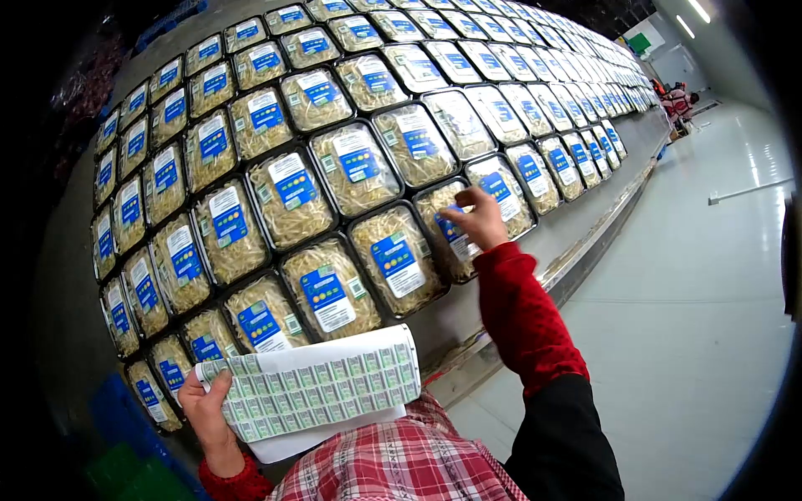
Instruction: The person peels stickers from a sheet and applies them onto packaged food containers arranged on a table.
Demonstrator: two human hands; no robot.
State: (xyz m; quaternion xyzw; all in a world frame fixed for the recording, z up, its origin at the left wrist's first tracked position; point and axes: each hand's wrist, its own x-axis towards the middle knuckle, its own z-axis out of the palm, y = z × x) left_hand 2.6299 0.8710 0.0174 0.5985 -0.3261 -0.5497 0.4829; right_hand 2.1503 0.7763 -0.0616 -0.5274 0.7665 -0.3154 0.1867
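My left hand grips the left end of a sheet of small green and white labels, thumb on top. White backing paper lies beneath it. My right hand is over a black tray of pale sprouts at the table's near edge, its fingers bent together near the blue and white label. Whether a small sticker is between them cannot be made out. Left of it is another tray with a blue label. Several trays carry a small green and white sticker beside the big label.
Rows of sealed sprout trays cover the long table, whose metal edge runs to the upper right. Pale floor lies to the right, with a metal bar on it. People in red are far off.
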